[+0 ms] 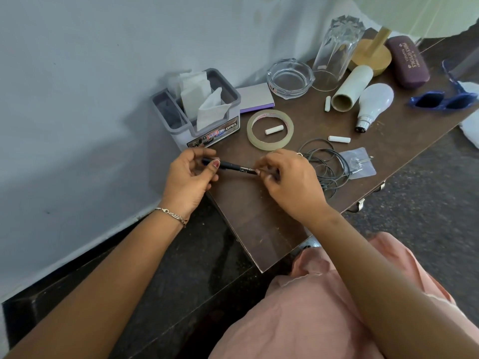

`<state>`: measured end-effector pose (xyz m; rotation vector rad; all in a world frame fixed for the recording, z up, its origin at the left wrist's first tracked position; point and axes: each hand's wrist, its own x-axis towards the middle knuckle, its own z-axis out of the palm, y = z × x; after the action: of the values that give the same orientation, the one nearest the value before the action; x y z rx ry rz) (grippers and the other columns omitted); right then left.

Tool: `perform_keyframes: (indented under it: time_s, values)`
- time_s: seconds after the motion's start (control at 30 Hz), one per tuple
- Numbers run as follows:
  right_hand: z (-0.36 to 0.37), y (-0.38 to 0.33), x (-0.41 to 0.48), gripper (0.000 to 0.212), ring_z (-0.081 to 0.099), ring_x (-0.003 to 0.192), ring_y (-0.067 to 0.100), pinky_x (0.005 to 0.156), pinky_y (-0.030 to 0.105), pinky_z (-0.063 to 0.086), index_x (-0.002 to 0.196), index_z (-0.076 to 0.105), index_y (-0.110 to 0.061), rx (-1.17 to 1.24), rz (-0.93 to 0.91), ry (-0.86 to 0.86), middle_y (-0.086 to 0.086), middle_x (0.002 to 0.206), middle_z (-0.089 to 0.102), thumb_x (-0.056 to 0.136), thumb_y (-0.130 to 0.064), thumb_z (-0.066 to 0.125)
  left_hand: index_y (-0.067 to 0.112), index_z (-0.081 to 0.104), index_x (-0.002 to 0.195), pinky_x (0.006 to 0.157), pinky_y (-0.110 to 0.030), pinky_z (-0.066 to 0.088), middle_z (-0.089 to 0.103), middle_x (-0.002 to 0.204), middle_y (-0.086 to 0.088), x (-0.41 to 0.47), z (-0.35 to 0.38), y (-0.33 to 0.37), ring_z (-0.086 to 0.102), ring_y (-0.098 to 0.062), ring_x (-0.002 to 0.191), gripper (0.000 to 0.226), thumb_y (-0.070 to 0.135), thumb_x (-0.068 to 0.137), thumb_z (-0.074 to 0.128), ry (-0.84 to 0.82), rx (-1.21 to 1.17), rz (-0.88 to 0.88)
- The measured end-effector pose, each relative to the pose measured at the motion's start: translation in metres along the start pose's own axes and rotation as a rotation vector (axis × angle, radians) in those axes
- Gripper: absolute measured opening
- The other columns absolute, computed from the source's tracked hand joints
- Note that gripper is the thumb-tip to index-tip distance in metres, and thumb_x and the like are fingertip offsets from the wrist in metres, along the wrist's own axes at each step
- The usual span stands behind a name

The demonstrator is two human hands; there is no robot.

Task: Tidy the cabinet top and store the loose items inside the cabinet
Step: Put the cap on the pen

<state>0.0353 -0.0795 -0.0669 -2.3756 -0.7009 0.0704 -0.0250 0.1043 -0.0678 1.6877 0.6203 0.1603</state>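
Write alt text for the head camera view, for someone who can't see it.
A person's left hand and right hand hold a black pen by its ends above a brown cabinet top. Behind it are a tape roll, a coiled cable, a light bulb, an upturned glass, a glass ashtray and a grey tissue organiser.

wall (77,73): pale blue-grey, few small marks | floor (427,198): dark, speckled | lamp (370,55): pale shade top right, round wooden base, wooden stem | pink cloth (298,320): over person's lap, bottom right | white fabric (470,130): right edge, cut off by frame
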Motion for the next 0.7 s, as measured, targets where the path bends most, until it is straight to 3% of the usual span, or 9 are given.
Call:
perform_keyframes:
  time_s: [0.17, 0.4, 0.43, 0.5, 0.6, 0.63, 0.7]
  values:
    - [0.004, 0.001, 0.001, 0.017, 0.06, 0.081, 0.024, 0.069, 0.037, 0.05, 0.091, 0.069, -0.015, -0.073, -0.025, 0.015, 0.0, 0.086, 0.064, 0.08, -0.005, 0.061, 0.016, 0.064, 0.098, 0.039, -0.013, 0.04, 0.064, 0.077, 0.002, 0.003, 0.01, -0.008, 0.056, 0.0, 0.044, 0.011, 0.012, 0.088, 0.066, 0.049, 0.087, 0.026]
    - [0.008, 0.003, -0.001, 0.017, 0.059, 0.088, 0.021, 0.075, 0.035, 0.049, 0.097, 0.069, -0.015, -0.086, -0.034, -0.016, 0.0, 0.093, 0.064, 0.083, -0.008, 0.062, 0.035, 0.063, 0.082, 0.046, -0.023, 0.041, 0.059, 0.059, 0.008, 0.005, 0.011, -0.018, 0.053, -0.002, 0.041, 0.022, 0.013, 0.085, 0.068, 0.078, 0.205, 0.05]
    - [0.008, 0.003, -0.001, 0.018, 0.059, 0.088, 0.021, 0.075, 0.035, 0.05, 0.097, 0.069, -0.015, -0.086, -0.032, -0.016, 0.0, 0.094, 0.064, 0.083, -0.008, 0.062, 0.036, 0.064, 0.082, 0.047, -0.024, 0.042, 0.062, 0.062, 0.008, 0.005, 0.01, -0.017, 0.052, -0.004, 0.04, 0.023, 0.013, 0.085, 0.068, 0.082, 0.214, 0.064]
    - [0.008, 0.003, -0.001, 0.018, 0.06, 0.088, 0.022, 0.076, 0.036, 0.05, 0.098, 0.069, -0.015, -0.085, -0.031, -0.014, 0.0, 0.094, 0.064, 0.083, -0.008, 0.062, 0.037, 0.065, 0.083, 0.053, -0.031, 0.049, 0.07, 0.089, 0.009, 0.004, 0.011, -0.015, 0.054, -0.013, 0.047, 0.025, 0.012, 0.084, 0.068, 0.095, 0.235, 0.112]
    - [0.006, 0.003, -0.001, 0.018, 0.059, 0.087, 0.022, 0.075, 0.038, 0.05, 0.098, 0.068, -0.015, -0.083, -0.022, -0.014, 0.0, 0.093, 0.063, 0.082, -0.009, 0.062, 0.035, 0.067, 0.087, 0.074, -0.048, 0.054, 0.066, 0.11, 0.014, 0.003, 0.013, -0.01, 0.061, -0.043, 0.081, 0.026, 0.009, 0.082, 0.068, 0.127, 0.303, 0.182]
    - [0.005, 0.003, -0.001, 0.017, 0.059, 0.086, 0.021, 0.074, 0.036, 0.049, 0.097, 0.068, -0.015, -0.081, -0.017, -0.009, -0.001, 0.092, 0.062, 0.082, -0.011, 0.062, 0.035, 0.067, 0.088, 0.073, -0.046, 0.054, 0.066, 0.112, 0.014, 0.002, 0.014, -0.009, 0.06, -0.043, 0.081, 0.027, 0.009, 0.082, 0.068, 0.127, 0.325, 0.208]
    - [0.003, 0.004, -0.002, 0.013, 0.058, 0.085, 0.019, 0.071, 0.031, 0.046, 0.093, 0.068, -0.017, -0.065, 0.002, 0.015, -0.003, 0.088, 0.061, 0.081, -0.014, 0.063, 0.038, 0.066, 0.087, 0.058, -0.031, 0.049, 0.065, 0.114, 0.013, 0.0, 0.016, -0.004, 0.054, -0.026, 0.063, 0.028, 0.01, 0.081, 0.067, 0.118, 0.354, 0.271]
